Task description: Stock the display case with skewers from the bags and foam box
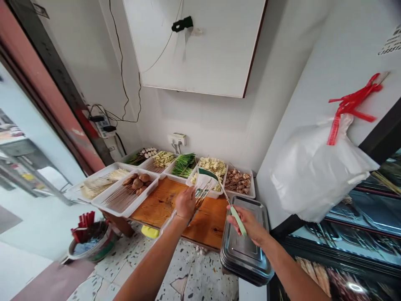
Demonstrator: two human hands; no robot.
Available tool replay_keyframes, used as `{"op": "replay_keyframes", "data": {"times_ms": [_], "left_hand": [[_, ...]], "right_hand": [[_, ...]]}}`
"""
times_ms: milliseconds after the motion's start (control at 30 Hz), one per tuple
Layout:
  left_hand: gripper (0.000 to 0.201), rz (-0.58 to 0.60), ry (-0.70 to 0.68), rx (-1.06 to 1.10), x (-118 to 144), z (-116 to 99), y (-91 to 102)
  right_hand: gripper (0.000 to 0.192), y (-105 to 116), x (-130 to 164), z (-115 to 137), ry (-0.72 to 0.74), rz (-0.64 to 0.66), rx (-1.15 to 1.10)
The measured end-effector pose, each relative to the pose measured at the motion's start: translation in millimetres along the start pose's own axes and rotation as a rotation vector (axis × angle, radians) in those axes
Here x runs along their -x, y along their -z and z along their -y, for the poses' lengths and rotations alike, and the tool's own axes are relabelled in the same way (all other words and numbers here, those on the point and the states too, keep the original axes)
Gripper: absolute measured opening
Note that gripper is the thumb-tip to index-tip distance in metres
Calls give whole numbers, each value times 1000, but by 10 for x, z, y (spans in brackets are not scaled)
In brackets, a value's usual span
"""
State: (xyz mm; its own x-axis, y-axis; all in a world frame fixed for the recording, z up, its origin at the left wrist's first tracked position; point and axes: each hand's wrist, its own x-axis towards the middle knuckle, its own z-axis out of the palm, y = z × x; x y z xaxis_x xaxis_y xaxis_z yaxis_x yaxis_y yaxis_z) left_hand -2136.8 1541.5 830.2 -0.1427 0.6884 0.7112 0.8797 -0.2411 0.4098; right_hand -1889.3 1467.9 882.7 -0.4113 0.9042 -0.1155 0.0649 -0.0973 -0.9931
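Low in the middle, my left hand (185, 203) is closed on a white and green plastic packet (204, 184). Thin brown sticks seem to show at the packet's lower part; its contents are hard to make out. My right hand (250, 225) grips a knife (238, 220) by its pale green handle. The narrow blade points up and left, its tip at or close to the packet's upper right edge; whether it touches, I cannot tell. Both hands are above the wooden table (156, 205), the right one over stacked metal trays (246, 246).
White trays hold skewered mushrooms (138, 184), green vegetables (184, 165), pale pieces (213, 165) and brown pieces (238, 182). A white plastic bag (313, 167) hangs at right beside a display fridge (351, 238). A bucket (94, 244) stands on the floor at left.
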Motion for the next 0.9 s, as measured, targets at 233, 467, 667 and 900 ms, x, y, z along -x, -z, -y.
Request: {"op": "replay_keyframes", "data": {"times_ms": [233, 467, 667, 900], "left_hand": [[26, 83, -185, -111, -6, -278, -322], [33, 178, -323, -122, 138, -512, -469], [34, 193, -309, -69, 265, -630, -562], [27, 124, -134, 152, 230, -580, -580]], "right_hand": [[40, -94, -30, 446, -189, 34, 446], [45, 17, -119, 557, -350, -17, 644], [48, 74, -122, 537, -433, -51, 511], [40, 243, 273, 213, -345, -24, 382]]}}
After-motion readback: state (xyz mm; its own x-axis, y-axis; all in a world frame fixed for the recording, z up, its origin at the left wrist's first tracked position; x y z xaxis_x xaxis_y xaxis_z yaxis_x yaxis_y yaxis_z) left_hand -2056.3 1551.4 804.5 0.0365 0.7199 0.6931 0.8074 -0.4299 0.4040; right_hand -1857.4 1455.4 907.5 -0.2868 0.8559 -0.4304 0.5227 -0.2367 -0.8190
